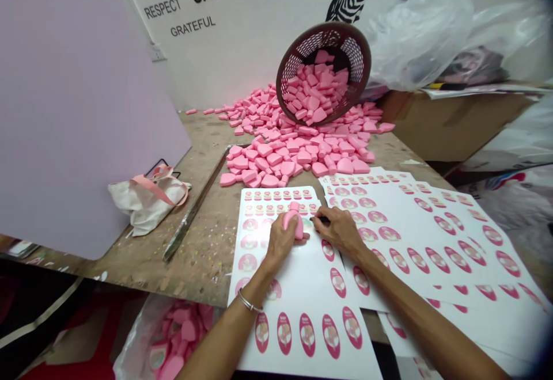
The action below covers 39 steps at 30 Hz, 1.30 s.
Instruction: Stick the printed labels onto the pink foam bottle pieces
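My left hand [280, 242] is closed around a small pink bottle-shaped piece [295, 216], its narrow neck pointing away from me. Under both hands lies a white sticker sheet [298, 288] printed with pink oval and round labels. Just to the right of the pink piece, my right hand [340, 231] pinches a small dark tool [323, 219], whose exact kind I cannot make out. The tool's tip is close to the sheet's surface, near a pale round label. Part of the sheet is hidden by my forearms.
Many pink pieces [298, 152] are heaped behind the sheets, some spilling from a tipped brown basket [366, 63]. More sticker sheets [415, 224] overlap at right. A wooden strip [194, 210] and a cloth bag [147, 201] lie left. Below the edge hangs a plastic bag [140, 334] of pink pieces.
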Tool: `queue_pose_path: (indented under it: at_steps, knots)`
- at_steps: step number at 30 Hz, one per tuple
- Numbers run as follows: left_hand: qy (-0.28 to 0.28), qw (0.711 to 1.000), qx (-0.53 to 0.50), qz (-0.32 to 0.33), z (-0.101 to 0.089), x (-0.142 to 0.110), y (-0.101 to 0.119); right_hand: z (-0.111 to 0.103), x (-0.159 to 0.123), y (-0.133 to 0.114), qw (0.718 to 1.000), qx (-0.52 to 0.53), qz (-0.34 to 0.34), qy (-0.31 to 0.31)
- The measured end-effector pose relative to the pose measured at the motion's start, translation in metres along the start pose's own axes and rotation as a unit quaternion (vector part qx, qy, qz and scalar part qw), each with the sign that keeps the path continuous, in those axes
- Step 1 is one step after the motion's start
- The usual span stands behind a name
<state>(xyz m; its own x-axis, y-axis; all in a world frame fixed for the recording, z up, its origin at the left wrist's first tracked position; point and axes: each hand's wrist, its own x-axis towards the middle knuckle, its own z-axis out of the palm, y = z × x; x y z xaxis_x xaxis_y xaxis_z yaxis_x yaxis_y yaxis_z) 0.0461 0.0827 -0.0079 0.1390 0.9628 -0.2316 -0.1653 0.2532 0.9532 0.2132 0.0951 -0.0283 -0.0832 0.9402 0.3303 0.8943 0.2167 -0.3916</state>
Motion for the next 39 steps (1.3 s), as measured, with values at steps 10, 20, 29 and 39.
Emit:
queue_pose_path:
  at_steps: [10, 20, 29, 39]
  knots:
    - [-0.01, 0.999, -0.034, 0.017, -0.005, 0.002, -0.002, -0.01, -0.001, -0.007, 0.978, 0.186, 0.097, 0.015]
    - [-0.039, 0.981, -0.191, -0.013, -0.002, -0.023, 0.014, -0.034, -0.009, -0.038, 0.903, 0.408, 0.13, 0.016]
    - [-0.04, 0.975, -0.218, -0.012, -0.001, -0.035, 0.026, -0.035, -0.011, -0.058, 0.895, 0.431, 0.112, 0.022]
    - [-0.039, 0.976, -0.212, -0.006, -0.003, -0.038, 0.027, -0.033, -0.012, -0.063, 0.902, 0.417, 0.109, 0.032]
